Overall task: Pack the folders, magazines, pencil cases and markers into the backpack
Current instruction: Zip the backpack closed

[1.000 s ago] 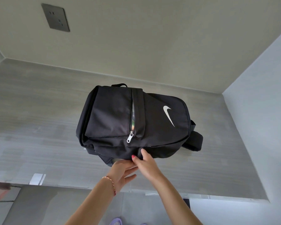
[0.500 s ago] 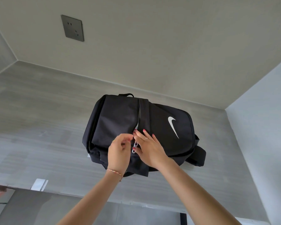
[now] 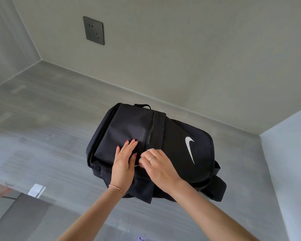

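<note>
A black backpack [image 3: 177,140] with a white swoosh logo lies flat on the grey table [image 3: 42,136], its front pocket facing up. My left hand [image 3: 124,159] presses flat on the front pocket, fingers straight. Just to its right, my right hand [image 3: 156,164] pinches the metal zipper pull [image 3: 137,165] at the near end of the pocket's zipper. The zipper line looks closed along its visible length. No folders, magazines, pencil cases or markers are in view.
A grey wall with a dark socket plate [image 3: 93,30] stands behind the table. A pale blue panel [image 3: 288,162] borders the table on the right. A small white card [image 3: 36,190] lies at the near left edge.
My left hand has flattened onto the front pocket. My right hand keeps hold of the zipper pull, and the colourful gap in the pocket seen a second ago no longer shows.
</note>
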